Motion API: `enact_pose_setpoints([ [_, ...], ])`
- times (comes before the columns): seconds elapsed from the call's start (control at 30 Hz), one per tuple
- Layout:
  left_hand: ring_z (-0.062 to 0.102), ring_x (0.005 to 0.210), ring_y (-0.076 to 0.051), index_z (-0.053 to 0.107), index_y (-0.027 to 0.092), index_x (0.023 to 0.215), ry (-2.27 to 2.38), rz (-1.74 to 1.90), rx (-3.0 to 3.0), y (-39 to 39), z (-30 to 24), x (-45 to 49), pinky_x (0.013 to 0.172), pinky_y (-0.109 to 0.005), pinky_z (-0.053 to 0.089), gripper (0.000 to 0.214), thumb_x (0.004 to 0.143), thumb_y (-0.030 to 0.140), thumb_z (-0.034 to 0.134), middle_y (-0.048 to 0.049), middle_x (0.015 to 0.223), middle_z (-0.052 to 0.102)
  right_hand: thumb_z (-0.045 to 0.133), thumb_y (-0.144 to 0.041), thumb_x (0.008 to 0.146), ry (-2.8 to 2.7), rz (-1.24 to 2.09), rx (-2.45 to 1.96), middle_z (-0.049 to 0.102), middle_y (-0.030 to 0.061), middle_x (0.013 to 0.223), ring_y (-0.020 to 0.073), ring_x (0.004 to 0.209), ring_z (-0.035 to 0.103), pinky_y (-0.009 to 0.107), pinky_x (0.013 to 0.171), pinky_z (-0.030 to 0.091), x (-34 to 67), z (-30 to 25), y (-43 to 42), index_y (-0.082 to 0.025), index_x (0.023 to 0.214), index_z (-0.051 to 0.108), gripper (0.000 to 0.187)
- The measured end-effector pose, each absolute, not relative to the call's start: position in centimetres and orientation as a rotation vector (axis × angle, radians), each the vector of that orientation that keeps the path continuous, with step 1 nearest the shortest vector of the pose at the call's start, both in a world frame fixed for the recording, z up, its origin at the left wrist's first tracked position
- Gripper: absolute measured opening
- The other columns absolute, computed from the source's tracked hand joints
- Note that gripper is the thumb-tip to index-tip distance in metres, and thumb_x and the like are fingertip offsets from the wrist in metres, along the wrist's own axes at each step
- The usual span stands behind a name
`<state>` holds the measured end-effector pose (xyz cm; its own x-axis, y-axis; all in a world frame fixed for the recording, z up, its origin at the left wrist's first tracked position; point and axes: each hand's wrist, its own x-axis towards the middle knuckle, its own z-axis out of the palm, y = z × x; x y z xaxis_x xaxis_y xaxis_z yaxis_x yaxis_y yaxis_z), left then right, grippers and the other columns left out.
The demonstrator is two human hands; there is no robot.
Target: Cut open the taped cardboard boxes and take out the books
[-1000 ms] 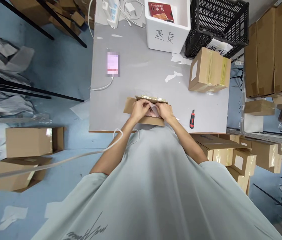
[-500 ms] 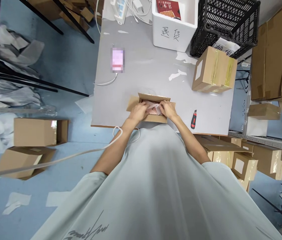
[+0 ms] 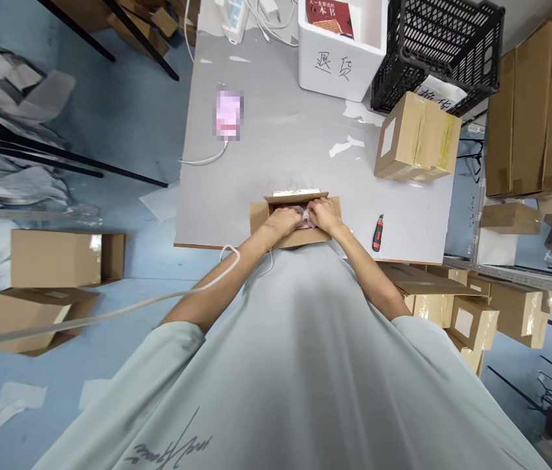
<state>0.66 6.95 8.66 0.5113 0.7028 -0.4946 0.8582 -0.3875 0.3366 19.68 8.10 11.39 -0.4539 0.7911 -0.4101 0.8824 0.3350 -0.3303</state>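
Observation:
An open cardboard box (image 3: 306, 238) with its flaps spread sits at the table's front edge, close to my body. Inside it is pinkish, translucent plastic wrapping (image 3: 304, 217), gathered between my two hands. My left hand (image 3: 285, 220) reaches in over the left side, its fingers closed on the wrapping. From the right, my right hand (image 3: 323, 213) pinches the same wrapping, fingertips close to those of the left. What lies under the wrapping is mostly hidden by my hands.
A red and black utility knife (image 3: 378, 234) lies right of the box. Behind it stand a taped carton (image 3: 415, 140), a white foam box (image 3: 337, 72) and a black crate (image 3: 445, 49). A phone (image 3: 228, 114) with its cable lies at the left. A pale cord (image 3: 158, 298) crosses my left arm.
Both hands have drawn closer together and bunched up the wrapping. The box's rear flap has tilted, showing its shiny taped outside. The view has shifted slightly.

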Motion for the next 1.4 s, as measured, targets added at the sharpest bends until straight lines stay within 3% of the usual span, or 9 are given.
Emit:
enact_pose_setpoints([
  [0.37, 0.073, 0.139, -0.042, 0.085, 0.011, 0.131, 1.27, -0.253, 2.243, 7.3, 9.3, -0.6, 0.105, -0.048, 0.061, 0.044, 0.104, 0.004, 0.051, -0.0265, 0.143, 0.079, 0.077, -0.038, 0.109, 2.341, -0.667, 1.511, 0.083, 0.0194, 0.143, 0.0386, 0.141, 0.072, 0.05, 0.128, 0.05, 18.7, 11.0, 7.9, -0.016, 0.136, 0.084, 0.036],
  [0.6, 0.073, 0.134, -0.043, 0.073, 0.012, 0.155, 1.541, -0.074, 2.165, 7.1, 9.8, -1.2, 0.108, -0.055, 0.06, 0.055, 0.111, 0.009, 0.041, -0.0283, 0.146, 0.076, 0.057, -0.021, 0.115, 2.278, -0.595, 1.583, 0.076, 0.0225, 0.153, 0.0363, 0.14, 0.072, 0.048, 0.124, 0.055, 17.7, 11.3, 7.9, -0.013, 0.149, 0.076, 0.04],
  [0.7, 0.073, 0.134, -0.042, 0.067, 0.01, 0.161, 1.646, -0.026, 2.102, 7.0, 9.8, -1.6, 0.104, -0.053, 0.06, 0.059, 0.11, 0.009, 0.036, -0.0288, 0.148, 0.074, 0.054, -0.024, 0.117, 2.327, -0.721, 1.576, 0.077, 0.0173, 0.152, 0.0347, 0.136, 0.074, 0.043, 0.115, 0.059, 18.9, 11.9, 7.8, -0.019, 0.152, 0.075, 0.042],
  [0.87, 0.072, 0.134, -0.039, 0.073, 0.015, 0.155, 1.608, 0.209, 2.057, 6.8, 10.1, -2.9, 0.11, -0.048, 0.057, 0.054, 0.109, 0.014, 0.047, -0.0232, 0.139, 0.079, 0.045, -0.018, 0.117, 2.371, -0.847, 1.856, 0.078, 0.0148, 0.148, 0.0299, 0.125, 0.076, 0.036, 0.11, 0.057, 21.4, 12.6, 7.8, -0.019, 0.14, 0.083, 0.044],
  [1.0, 0.074, 0.13, -0.039, 0.083, 0.017, 0.143, 1.501, 0.45, 1.937, 6.1, 12.2, -3.2, 0.113, -0.049, 0.057, 0.044, 0.103, 0.019, 0.064, -0.018, 0.128, 0.084, 0.053, -0.016, 0.109, 2.3, -0.853, 2.06, 0.084, 0.0162, 0.131, 0.0279, 0.109, 0.075, 0.033, 0.099, 0.054, 22.0, 12.3, 8.0, -0.018, 0.117, 0.088, 0.036],
  [1.13, 0.078, 0.12, -0.033, 0.089, 0.023, 0.133, 1.404, 0.621, 1.782, 5.2, 15.8, -2.7, 0.112, -0.045, 0.058, 0.04, 0.097, 0.022, 0.072, -0.0116, 0.121, 0.087, 0.064, -0.014, 0.098, 2.26, -1.07, 1.995, 0.084, 0.0087, 0.093, 0.0229, 0.088, 0.07, 0.029, 0.082, 0.046, 21.8, 12.1, 8.7, -0.018, 0.098, 0.088, 0.025],
  [1.23, 0.08, 0.111, -0.029, 0.092, 0.025, 0.125, 1.38, 0.696, 1.658, 4.9, 18.5, -2.8, 0.107, -0.039, 0.059, 0.035, 0.094, 0.026, 0.075, -0.0081, 0.119, 0.088, 0.071, -0.019, 0.092, 2.24, -1.378, 1.925, 0.077, 0.0009, 0.077, 0.0188, 0.078, 0.064, 0.028, 0.078, 0.045, 21.9, 12.3, 9.1, -0.016, 0.097, 0.089, 0.019],
  [1.3, 0.081, 0.108, -0.028, 0.092, 0.024, 0.121, 1.36, 0.758, 1.574, 4.9, 20.0, -3.2, 0.103, -0.037, 0.06, 0.032, 0.093, 0.033, 0.08, -0.0081, 0.119, 0.088, 0.075, -0.026, 0.09, 2.175, -1.72, 1.811, 0.078, -0.0001, 0.076, 0.0185, 0.077, 0.065, 0.028, 0.078, 0.05, 22.2, 12.7, 9.2, -0.015, 0.102, 0.09, 0.022],
  [1.4, 0.082, 0.104, -0.028, 0.092, 0.023, 0.123, 1.312, 0.829, 1.435, 4.9, 21.8, -4.1, 0.098, -0.036, 0.061, 0.042, 0.088, 0.046, 0.09, -0.0091, 0.114, 0.088, 0.081, -0.041, 0.091, 2.041, -2.2, 1.666, 0.087, 0.007, 0.094, 0.0221, 0.089, 0.074, 0.033, 0.089, 0.06, 23.2, 13.6, 8.9, -0.014, 0.105, 0.091, 0.032],
])
